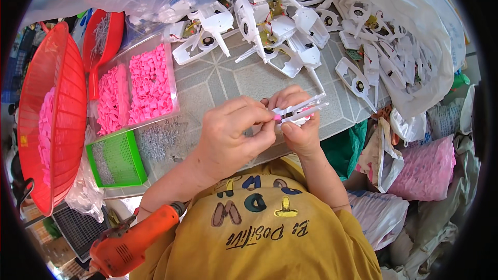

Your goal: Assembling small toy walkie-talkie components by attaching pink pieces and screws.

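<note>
Both hands meet over the grey patterned tabletop (218, 80): the right hand (298, 124) is closed around a long white plastic shell piece (301, 110), and the left hand (233, 129) pinches a small pink plastic cap (277, 117) against it. To the left, a clear plastic tray (136, 85) holds heaps of the same pink caps; a round red mesh basket (52, 114) holds more. A small green basket (116, 158) sits nearer. Loose white shell halves (270, 26) crowd the far edge — some spill from a white plastic bag (415, 36). An orange power screwdriver (132, 243) lies by the left elbow.

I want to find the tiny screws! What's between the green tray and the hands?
In the head view, a loose heap of small grey screws lies on the tiled tabletop between the green tray and the left hand.
</note>
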A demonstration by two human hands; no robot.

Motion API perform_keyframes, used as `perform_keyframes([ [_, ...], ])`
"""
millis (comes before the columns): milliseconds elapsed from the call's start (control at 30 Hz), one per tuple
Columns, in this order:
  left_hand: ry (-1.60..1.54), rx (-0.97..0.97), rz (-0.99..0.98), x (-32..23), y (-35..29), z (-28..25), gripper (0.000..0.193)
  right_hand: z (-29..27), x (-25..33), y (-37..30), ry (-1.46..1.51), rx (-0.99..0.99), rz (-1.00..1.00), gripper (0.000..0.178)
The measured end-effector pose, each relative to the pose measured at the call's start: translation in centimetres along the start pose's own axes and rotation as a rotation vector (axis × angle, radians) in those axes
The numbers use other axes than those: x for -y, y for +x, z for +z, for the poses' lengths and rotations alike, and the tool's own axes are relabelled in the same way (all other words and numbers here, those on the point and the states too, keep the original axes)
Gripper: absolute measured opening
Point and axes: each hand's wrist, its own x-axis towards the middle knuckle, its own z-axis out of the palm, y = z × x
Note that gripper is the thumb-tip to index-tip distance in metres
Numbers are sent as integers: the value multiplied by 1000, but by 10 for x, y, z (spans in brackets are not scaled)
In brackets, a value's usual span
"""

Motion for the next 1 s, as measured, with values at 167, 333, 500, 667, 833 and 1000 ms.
perform_keyframes([
  [167,7,-21,45,5,1,0,15,0,-2,0,-8,-19,-11,30],
  [333,38,9,41,5,2,-1,15,1,0,-1,26,-34,14,30],
  [500,119,-45,42,-2,-3,3,18,1,2,0,38,-42,39,31],
  [667,123,-70,52,0,-6,8,19,1,2,0,106,-65,49,39],
  [833,104,-76,8,-2,-6,7,18,1,1,-2,107,-55,63,56],
  [1000,85,-87,-27,-3,-6,6,16,1,1,-3,49,-34,67,64],
])
